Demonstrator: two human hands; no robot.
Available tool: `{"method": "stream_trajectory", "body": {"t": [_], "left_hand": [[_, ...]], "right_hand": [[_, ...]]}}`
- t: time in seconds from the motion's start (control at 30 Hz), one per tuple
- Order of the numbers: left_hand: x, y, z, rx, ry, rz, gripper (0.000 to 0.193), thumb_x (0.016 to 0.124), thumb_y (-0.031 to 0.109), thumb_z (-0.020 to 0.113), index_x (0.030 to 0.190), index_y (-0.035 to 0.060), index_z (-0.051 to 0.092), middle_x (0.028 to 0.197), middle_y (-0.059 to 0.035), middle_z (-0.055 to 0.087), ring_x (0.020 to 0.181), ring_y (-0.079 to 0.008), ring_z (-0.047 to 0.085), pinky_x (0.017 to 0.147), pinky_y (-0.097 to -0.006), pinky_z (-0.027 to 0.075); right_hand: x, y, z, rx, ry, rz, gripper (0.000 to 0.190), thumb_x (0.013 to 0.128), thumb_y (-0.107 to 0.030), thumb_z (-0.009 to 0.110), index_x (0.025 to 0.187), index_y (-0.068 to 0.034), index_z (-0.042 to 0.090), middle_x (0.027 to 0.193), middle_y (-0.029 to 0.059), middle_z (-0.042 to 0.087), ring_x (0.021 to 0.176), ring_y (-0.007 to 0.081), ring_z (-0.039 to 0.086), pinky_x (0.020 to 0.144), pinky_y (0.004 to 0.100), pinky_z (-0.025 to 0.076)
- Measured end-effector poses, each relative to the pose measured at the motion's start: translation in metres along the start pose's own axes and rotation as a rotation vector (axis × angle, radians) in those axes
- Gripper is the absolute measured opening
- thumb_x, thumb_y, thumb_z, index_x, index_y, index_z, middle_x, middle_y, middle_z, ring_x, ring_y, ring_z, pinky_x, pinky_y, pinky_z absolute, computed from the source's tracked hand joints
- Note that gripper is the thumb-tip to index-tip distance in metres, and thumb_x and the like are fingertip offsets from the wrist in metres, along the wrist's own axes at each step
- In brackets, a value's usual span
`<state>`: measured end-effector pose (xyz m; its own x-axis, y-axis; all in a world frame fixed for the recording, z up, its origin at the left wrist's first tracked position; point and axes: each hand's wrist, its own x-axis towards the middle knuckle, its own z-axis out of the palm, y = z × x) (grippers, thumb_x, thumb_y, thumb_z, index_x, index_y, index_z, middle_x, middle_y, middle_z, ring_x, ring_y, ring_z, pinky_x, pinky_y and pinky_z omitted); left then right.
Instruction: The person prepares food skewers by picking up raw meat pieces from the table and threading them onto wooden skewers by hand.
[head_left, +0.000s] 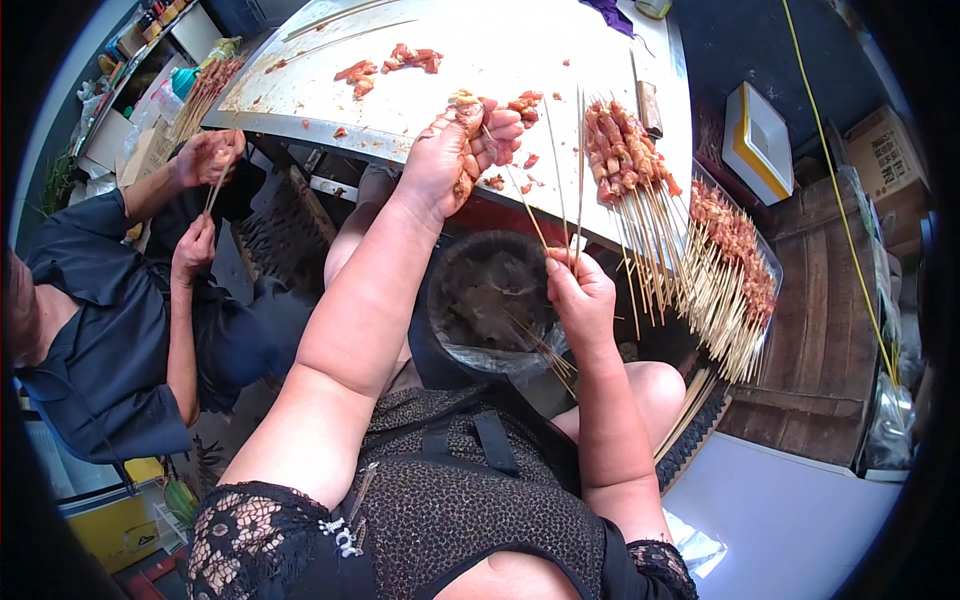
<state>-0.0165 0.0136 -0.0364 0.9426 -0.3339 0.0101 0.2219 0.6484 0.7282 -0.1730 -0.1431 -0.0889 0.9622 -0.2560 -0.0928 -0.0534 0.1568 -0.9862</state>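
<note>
Over the near edge of the white tabletop (480, 45), my left hand (461, 154) is curled around pieces of raw meat (466, 176), with its palm turned up. My right hand (583, 289) pinches several thin wooden skewers (574, 217) that fan out upward. One skewer's tip reaches toward the meat in my left hand; whether it pierces a piece cannot be told. Small piles of raw meat (412, 58) lie farther back on the table. To the right of my hands, loaded meat skewers (622, 150) lie side by side, their bare ends over the table edge.
Below my hands stands a lined round bin (487, 300) with some sticks in it. A tray of more meat skewers (739, 255) is at the right, near a wooden-handled tool (649, 109). At the left a co-worker (112, 322) sits holding sticks. A wooden board (817, 322) lies far right.
</note>
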Motion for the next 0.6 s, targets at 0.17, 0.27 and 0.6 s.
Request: {"method": "stream_trajectory", "body": {"t": [0.17, 0.27, 0.6], "left_hand": [[-0.002, -0.01, 0.001, -0.063, 0.01, 0.003, 0.026, 0.098, 0.017, 0.036, 0.109, -0.002, 0.048, 0.103, -0.0206, 0.06, 0.095, -0.0285, 0.062, 0.089, -0.0419, 0.05], [-0.001, -0.017, 0.001, -0.133, 0.041, 0.0, 0.026, 0.098, 0.017, 0.035, 0.109, -0.0016, 0.048, 0.103, -0.0197, 0.06, 0.096, -0.0283, 0.061, 0.089, -0.0425, 0.05], [-0.006, -0.012, 0.01, -0.017, -0.056, -0.029, 0.025, 0.097, 0.015, 0.037, 0.112, -0.0025, 0.046, 0.107, -0.0176, 0.058, 0.097, -0.0259, 0.061, 0.09, -0.0414, 0.05]], "right_hand": [[0.0, 0.006, 0.001, 0.008, 0.008, -0.016, 0.011, 0.088, -0.007, 0.057, 0.096, 0.0, 0.062, 0.067, -0.0055, 0.051, 0.054, 0.0014, 0.043, 0.05, 0.0165, 0.035], [0.0, 0.01, 0.004, 0.024, 0.013, -0.024, 0.012, 0.088, -0.007, 0.056, 0.097, 0.0, 0.061, 0.067, -0.0054, 0.05, 0.055, 0.0013, 0.043, 0.05, 0.0163, 0.035], [0.001, 0.002, 0.006, 0.019, 0.006, -0.018, 0.013, 0.089, -0.007, 0.056, 0.099, -0.001, 0.061, 0.067, -0.0054, 0.05, 0.055, 0.0016, 0.043, 0.05, 0.016, 0.035]]}}
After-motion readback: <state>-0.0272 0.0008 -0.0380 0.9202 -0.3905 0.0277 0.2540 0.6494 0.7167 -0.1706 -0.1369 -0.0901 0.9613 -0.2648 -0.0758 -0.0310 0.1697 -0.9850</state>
